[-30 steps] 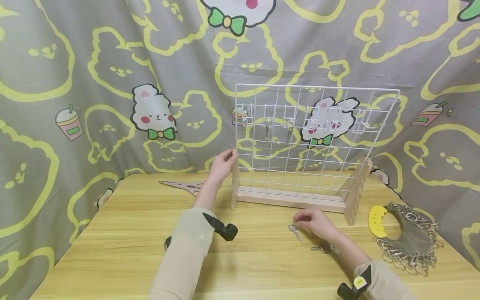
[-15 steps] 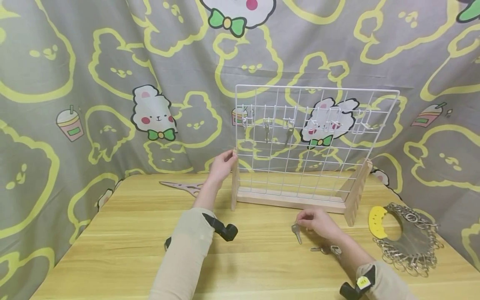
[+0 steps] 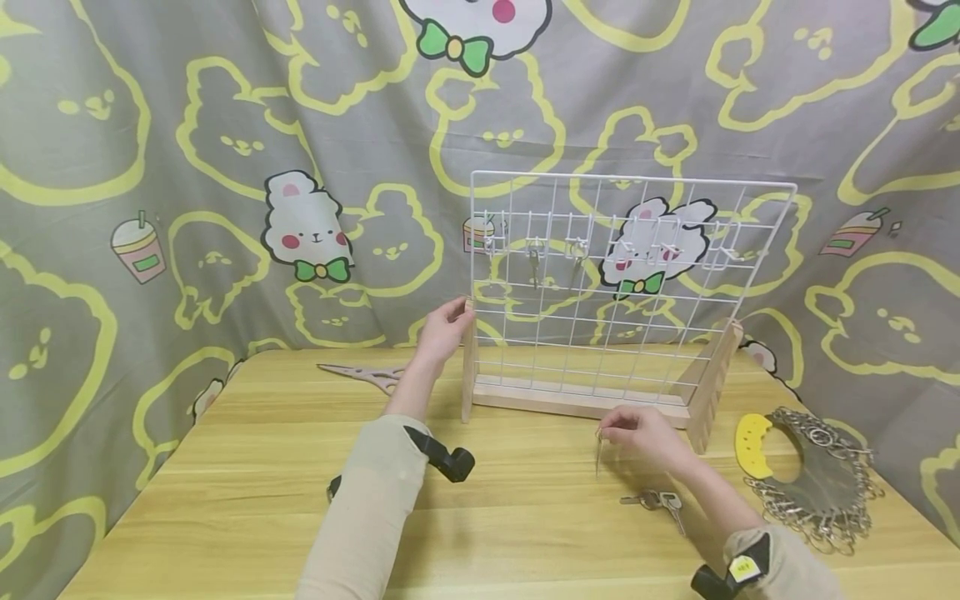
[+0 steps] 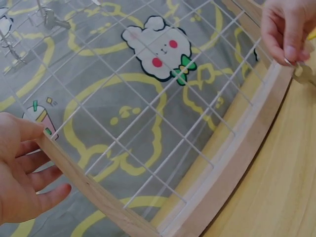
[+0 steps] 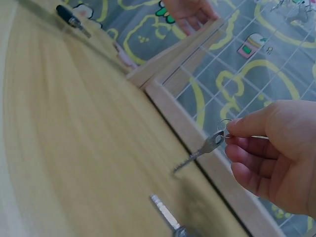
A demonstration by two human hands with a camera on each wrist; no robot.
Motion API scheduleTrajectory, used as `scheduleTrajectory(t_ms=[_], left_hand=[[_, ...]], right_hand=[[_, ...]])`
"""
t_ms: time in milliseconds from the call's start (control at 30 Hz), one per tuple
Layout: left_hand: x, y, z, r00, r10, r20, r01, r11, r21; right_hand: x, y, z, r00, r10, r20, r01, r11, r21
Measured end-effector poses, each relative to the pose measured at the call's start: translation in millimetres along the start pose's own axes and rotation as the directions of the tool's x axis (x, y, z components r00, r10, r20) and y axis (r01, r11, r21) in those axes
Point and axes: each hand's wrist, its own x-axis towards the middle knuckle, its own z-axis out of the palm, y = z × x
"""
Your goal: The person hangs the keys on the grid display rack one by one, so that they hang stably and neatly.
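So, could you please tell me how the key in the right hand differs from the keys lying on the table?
The key dangles blade down from its ring, pinched by the right hand, clear of the table; the keys on the table lie flat and untouched. The held key is single; those form a small bunch. All look like silvery metal.

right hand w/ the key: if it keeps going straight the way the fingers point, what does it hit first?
Likely the wooden base rail of the wire grid rack. The right hand pinches the key by its ring just in front of that rail; depth is hard to judge.
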Motion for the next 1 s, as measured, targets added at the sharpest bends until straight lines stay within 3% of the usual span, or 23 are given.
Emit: scheduleTrajectory(t_ms=[533, 1000], left_hand=[[-0.5, 1.0, 1.2, 1.000, -0.004, -0.007, 0.004, 1.000, 0.001], [-0.1, 0.0, 0.8, 1.000, -0.013, -0.005, 0.013, 1.000, -0.022]], right_hand=[[9, -54, -45, 0.994, -0.043, -0.102, 0.044, 0.999, 0.006], [18, -94, -73, 0.958, -0.138, -0.251, 0.135, 0.990, -0.029]])
